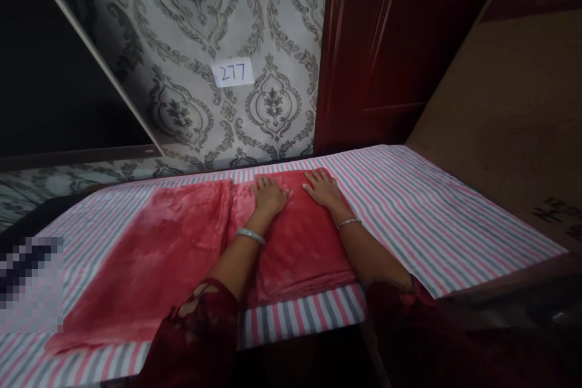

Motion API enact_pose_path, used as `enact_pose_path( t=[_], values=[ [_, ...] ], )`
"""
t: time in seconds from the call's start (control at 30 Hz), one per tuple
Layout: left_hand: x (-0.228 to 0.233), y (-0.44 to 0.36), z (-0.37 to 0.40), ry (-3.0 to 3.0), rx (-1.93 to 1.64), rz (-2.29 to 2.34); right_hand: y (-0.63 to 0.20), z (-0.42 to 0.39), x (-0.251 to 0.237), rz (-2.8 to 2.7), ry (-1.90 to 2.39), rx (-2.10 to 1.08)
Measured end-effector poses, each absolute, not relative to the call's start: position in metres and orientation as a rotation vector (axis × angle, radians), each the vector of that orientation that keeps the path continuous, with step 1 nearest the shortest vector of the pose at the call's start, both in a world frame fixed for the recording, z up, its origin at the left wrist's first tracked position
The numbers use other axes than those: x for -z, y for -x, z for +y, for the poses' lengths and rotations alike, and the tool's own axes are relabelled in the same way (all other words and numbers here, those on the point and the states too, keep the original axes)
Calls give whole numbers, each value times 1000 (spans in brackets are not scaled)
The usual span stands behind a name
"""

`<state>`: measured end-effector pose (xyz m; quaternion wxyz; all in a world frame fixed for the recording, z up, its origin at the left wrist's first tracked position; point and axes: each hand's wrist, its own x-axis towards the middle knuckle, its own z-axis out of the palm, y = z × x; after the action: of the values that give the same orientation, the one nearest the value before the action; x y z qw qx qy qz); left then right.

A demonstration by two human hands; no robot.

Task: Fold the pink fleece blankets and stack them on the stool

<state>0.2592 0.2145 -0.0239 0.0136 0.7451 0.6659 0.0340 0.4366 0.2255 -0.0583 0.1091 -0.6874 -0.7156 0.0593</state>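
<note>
Two hands [295, 193] on one red cloth [300, 242]

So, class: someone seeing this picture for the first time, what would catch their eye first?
Probably the red plush cloth, folded in the middle of the striped sheet, with the left hand and right hand pressed flat on its far end. A second, flatter part of the red fabric lies to its left. On the patterned wallpaper behind, a paper label reads 277.

The room is dim, with soft light falling from above onto the pink, grey and white striped cloth [431, 212]. The lower edge and upper left sink into shadow. Straight lines bow towards the corners, and a pixelated patch [30, 285] covers the left edge.
</note>
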Motion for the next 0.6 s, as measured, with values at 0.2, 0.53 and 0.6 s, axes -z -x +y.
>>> enact_pose_path(
  t=[0.2,0.53,0.6],
  values=[
    [45,-278,194,-2515,-80,1753,-437,225,62,-2105,1998,-139],
    [39,-254,191,-2424,-1,1930,-435,223,58,-2093,2014,-155],
    [38,-242,188,-2415,40,1962,-435,222,58,-2088,2010,-165]
  ],
)
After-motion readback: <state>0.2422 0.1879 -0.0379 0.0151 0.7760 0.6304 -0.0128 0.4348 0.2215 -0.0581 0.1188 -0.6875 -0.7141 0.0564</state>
